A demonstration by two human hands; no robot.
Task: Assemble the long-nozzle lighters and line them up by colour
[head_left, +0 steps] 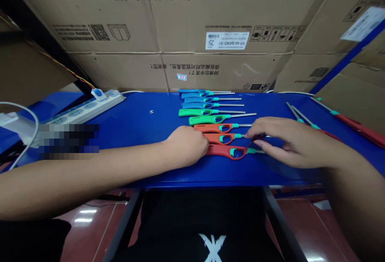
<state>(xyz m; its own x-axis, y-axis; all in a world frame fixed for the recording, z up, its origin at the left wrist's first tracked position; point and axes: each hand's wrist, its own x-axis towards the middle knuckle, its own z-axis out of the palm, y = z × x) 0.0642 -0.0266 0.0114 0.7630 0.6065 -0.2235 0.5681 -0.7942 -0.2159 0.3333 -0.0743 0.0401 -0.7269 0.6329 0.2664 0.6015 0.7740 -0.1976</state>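
A row of long-nosed lighters lies on the blue table (144, 134): several blue lighters (200, 98) at the back, two green lighters (204, 116) in the middle, three red lighters (221, 138) at the front. My left hand (186, 146) is curled at the handle ends of the red lighters, touching the nearest red lighter (228, 151). My right hand (285, 140) rests over the metal nozzles of the red ones, its fingers pinched on the tip end of the nearest one.
More red lighters (357, 127) lie loose at the right of the table. A white power strip (87, 107) with cables sits at the left. Large cardboard boxes (186, 33) stand right behind the table. The table's front edge is just below my hands.
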